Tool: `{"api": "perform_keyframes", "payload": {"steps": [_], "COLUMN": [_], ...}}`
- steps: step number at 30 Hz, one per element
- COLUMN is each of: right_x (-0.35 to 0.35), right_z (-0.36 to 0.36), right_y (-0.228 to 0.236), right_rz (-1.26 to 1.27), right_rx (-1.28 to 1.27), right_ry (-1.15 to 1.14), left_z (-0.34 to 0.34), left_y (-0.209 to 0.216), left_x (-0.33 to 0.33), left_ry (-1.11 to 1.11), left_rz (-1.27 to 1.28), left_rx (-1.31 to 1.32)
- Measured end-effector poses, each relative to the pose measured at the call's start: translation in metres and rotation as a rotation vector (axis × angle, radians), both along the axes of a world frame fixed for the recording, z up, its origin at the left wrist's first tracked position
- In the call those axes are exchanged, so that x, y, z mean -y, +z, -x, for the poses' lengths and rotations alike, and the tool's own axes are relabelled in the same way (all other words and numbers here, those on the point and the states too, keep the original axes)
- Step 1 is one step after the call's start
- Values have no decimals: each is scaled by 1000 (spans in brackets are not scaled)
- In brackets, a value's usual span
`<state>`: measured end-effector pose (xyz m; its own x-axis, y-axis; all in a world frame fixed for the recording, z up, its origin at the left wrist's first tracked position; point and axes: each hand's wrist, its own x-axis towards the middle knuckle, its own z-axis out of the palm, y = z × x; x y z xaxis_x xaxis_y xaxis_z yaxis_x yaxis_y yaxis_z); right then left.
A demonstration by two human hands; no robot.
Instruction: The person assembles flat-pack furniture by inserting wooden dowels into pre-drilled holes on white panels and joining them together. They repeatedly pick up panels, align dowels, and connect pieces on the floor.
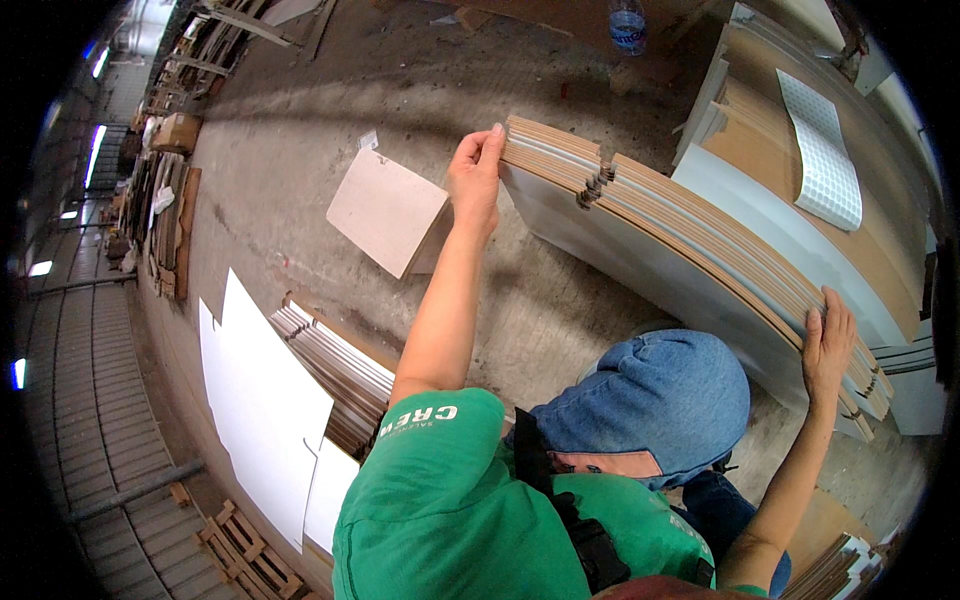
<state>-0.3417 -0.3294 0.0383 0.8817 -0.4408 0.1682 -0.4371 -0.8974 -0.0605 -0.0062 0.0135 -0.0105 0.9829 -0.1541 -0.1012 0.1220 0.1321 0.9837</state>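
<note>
One bundle of brown-edged boards (690, 232) is standing on edge between 1 and 3 o'clock, its boards packed too tightly to count, with one notch breaking its upper edge into two runs. Two hands are touching it: at 12 o'clock the left hand (475, 178) is holding the far end, its thumb lying straight at the corner and its fingers curling, while the left arm is reaching nearly straight; at 3 o'clock the right hand (830, 345) is resting on the near end, thumb apart from the extended fingers, though I cannot tell whether it is gripping, and its forearm is rising from 5 o'clock. One bent knee in denim (660, 400) is sitting just beside the bundle. One pale box (388, 210) is lying between 10 and 11, one bottle (627, 32) is standing at 1, one textured white sheet (822, 150) is curving at 2, and one pallet (245, 548) is lying between 7 and 8
</note>
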Motion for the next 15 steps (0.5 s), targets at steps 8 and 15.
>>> {"api": "perform_keyframes", "payload": {"steps": [8,15], "right_x": [-2,-3], "right_z": [-1,-1], "right_y": [3,3], "right_rz": [-12,-8], "right_rx": [-5,-2], "right_ry": [-3,-7], "left_z": [-5,-5], "left_y": [-2,-4], "left_x": [9,7], "left_ry": [87,103], "left_rz": [-15,30], "left_rx": [-32,-33]}}
